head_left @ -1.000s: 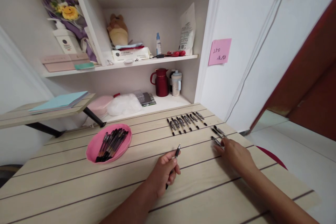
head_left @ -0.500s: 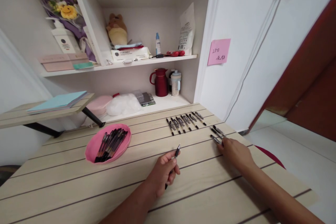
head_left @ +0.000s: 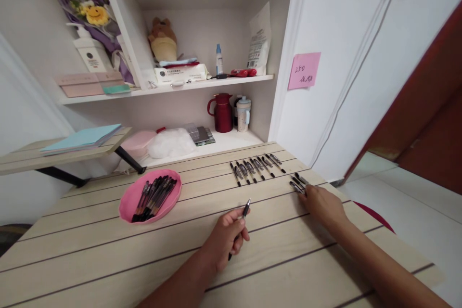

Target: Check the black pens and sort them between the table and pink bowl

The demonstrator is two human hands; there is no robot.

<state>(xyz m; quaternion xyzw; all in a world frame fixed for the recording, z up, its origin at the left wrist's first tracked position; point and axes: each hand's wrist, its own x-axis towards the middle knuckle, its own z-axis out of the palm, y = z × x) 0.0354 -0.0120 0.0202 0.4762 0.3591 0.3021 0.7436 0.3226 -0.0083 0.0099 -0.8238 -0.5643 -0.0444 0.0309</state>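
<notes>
My left hand (head_left: pixel 230 238) is closed around a pen (head_left: pixel 246 210) above the middle of the table. The pen's silver tip points up and away, and its dark end shows below my fingers. At the right, my right hand (head_left: pixel 325 205) is lowered to the tabletop, its fingers curled around the near ends of a few pens (head_left: pixel 298 183) lying side by side. Its fingertips are partly hidden. Farther back lies a row of several black pens and caps (head_left: pixel 257 169). A pink bowl (head_left: pixel 124 211) at the left holds many black pens (head_left: pixel 155 197).
The slatted wooden table (head_left: pixel 144 255) ends at a white shelf unit (head_left: pixel 231 137) with a red jug (head_left: pixel 223 114) and a pale cup (head_left: pixel 243 114). A small raised stand (head_left: pixel 108 147) with blue paper (head_left: pixel 84 138) sits at the back left. A pink note (head_left: pixel 303 71) is on the wall.
The pens under my right hand lie closer together than before. My left hand keeps its hold on its pen. The whole view has shifted slightly.
</notes>
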